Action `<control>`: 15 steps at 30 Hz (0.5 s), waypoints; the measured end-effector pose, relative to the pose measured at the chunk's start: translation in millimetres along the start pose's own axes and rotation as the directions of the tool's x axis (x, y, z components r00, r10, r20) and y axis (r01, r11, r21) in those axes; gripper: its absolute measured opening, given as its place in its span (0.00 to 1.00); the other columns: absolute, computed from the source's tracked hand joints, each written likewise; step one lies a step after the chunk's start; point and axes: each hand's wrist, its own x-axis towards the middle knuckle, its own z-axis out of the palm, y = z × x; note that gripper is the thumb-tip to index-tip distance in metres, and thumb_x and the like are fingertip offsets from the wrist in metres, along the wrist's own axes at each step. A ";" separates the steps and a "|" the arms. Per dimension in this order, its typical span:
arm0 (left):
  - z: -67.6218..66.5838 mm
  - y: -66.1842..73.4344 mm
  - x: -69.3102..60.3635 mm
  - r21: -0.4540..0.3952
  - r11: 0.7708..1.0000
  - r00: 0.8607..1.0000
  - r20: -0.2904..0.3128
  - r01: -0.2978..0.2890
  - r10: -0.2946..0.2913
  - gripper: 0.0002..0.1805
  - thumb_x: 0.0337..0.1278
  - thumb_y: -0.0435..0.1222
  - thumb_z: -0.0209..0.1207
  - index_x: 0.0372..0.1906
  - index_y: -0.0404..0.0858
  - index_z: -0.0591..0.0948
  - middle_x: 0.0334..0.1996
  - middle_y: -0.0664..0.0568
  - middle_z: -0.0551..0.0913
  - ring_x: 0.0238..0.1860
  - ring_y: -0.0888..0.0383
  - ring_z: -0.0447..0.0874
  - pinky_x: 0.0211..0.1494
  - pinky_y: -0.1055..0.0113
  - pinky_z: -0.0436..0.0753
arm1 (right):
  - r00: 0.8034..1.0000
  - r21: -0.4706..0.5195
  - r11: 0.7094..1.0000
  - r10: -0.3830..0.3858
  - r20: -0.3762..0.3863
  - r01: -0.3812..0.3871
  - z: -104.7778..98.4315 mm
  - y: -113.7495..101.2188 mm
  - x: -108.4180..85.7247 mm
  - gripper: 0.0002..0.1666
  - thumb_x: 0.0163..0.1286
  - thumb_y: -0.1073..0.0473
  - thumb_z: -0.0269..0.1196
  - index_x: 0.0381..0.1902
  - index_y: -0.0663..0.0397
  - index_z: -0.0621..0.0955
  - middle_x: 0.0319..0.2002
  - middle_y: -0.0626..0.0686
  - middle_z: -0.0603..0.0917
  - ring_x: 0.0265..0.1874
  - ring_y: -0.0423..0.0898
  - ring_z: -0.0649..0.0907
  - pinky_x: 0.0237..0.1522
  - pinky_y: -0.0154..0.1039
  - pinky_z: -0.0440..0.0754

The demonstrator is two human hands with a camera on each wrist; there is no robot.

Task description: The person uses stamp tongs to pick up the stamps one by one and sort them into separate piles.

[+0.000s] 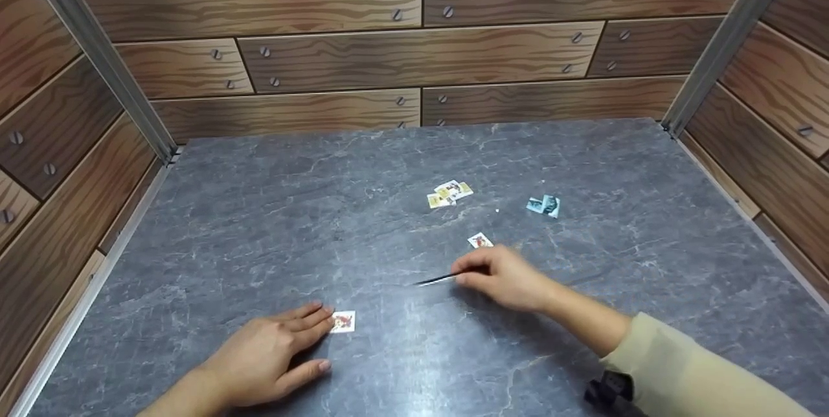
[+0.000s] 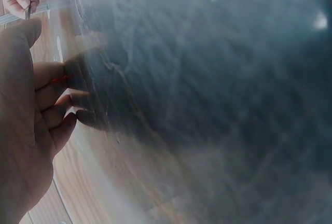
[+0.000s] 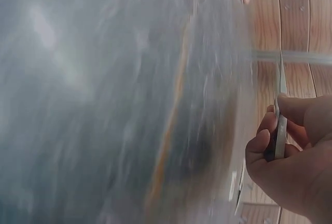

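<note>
In the head view my left hand (image 1: 275, 352) lies palm down on the table, fingers extended. Its fingertips touch the left edge of a small stamp-like paper (image 1: 344, 322) with a red picture on white. Farther right, my right hand (image 1: 508, 278) pinches a pair of thin metal tweezers (image 1: 435, 280), tips pointing left above the table. Nothing can be made out between those tips. The right wrist view shows the tweezers (image 3: 280, 125) between thumb and curled fingers. Just beyond the right hand is another red-and-white stamp-like paper (image 1: 480, 240), partly covered by the hand.
Several yellow-and-white stamp-like papers (image 1: 451, 191) overlap toward the back of the grey marbled table (image 1: 272, 210). Two teal ones (image 1: 550, 205) lie to their right. Tiny white specks (image 1: 497, 210) are scattered nearby. Wood-patterned walls (image 1: 337, 61) enclose the back and sides.
</note>
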 end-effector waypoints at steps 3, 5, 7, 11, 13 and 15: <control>0.0 -0.3 -0.5 0.003 1.000 1.000 0.002 0.001 -0.001 0.33 0.79 0.57 0.54 0.71 0.36 0.81 0.69 0.47 0.81 0.70 0.46 0.79 0.64 0.48 0.84 | 1.000 0.004 1.000 -0.004 0.026 0.004 11.2 -5.5 4.3 0.09 0.74 0.61 0.69 0.45 0.61 0.90 0.39 0.51 0.91 0.35 0.39 0.83 0.41 0.33 0.82; 0.2 -0.3 -1.0 0.006 1.000 1.000 -0.002 -0.002 0.002 0.33 0.79 0.57 0.54 0.71 0.36 0.81 0.69 0.47 0.81 0.70 0.46 0.79 0.64 0.48 0.84 | 0.999 0.014 1.000 -0.015 0.048 0.014 18.4 -9.1 7.4 0.09 0.74 0.62 0.68 0.45 0.61 0.90 0.38 0.51 0.90 0.34 0.38 0.82 0.39 0.32 0.81; 0.4 -0.3 -1.6 0.012 1.000 1.000 -0.006 -0.006 0.006 0.33 0.79 0.57 0.54 0.71 0.36 0.81 0.68 0.47 0.81 0.70 0.46 0.79 0.64 0.49 0.84 | 0.998 0.023 0.999 -0.027 0.065 0.025 25.2 -13.0 10.6 0.08 0.74 0.62 0.68 0.45 0.61 0.90 0.38 0.50 0.90 0.32 0.37 0.81 0.36 0.31 0.80; 0.7 -0.2 -1.9 0.016 1.000 1.000 -0.013 -0.014 0.014 0.33 0.79 0.57 0.54 0.70 0.36 0.81 0.68 0.47 0.81 0.70 0.47 0.79 0.64 0.49 0.84 | 0.995 0.036 0.999 -0.044 0.091 0.040 37.6 -20.5 16.7 0.07 0.74 0.63 0.68 0.44 0.60 0.91 0.37 0.50 0.90 0.30 0.36 0.80 0.34 0.30 0.78; 0.8 -0.2 -1.8 0.019 1.000 1.000 -0.021 -0.019 0.019 0.33 0.79 0.57 0.55 0.70 0.36 0.81 0.68 0.47 0.82 0.70 0.47 0.79 0.64 0.49 0.84 | 0.994 0.038 0.999 -0.042 0.099 0.038 43.3 -24.1 19.5 0.07 0.74 0.64 0.68 0.44 0.59 0.91 0.37 0.50 0.90 0.30 0.36 0.80 0.34 0.30 0.78; 0.9 0.0 -1.9 0.021 1.000 0.999 -0.026 -0.022 0.023 0.33 0.79 0.57 0.55 0.70 0.35 0.82 0.68 0.47 0.82 0.70 0.47 0.79 0.64 0.49 0.84 | 0.994 0.025 0.999 -0.041 0.100 0.039 48.7 -27.3 21.8 0.07 0.73 0.63 0.69 0.44 0.58 0.91 0.37 0.49 0.90 0.31 0.36 0.80 0.35 0.30 0.78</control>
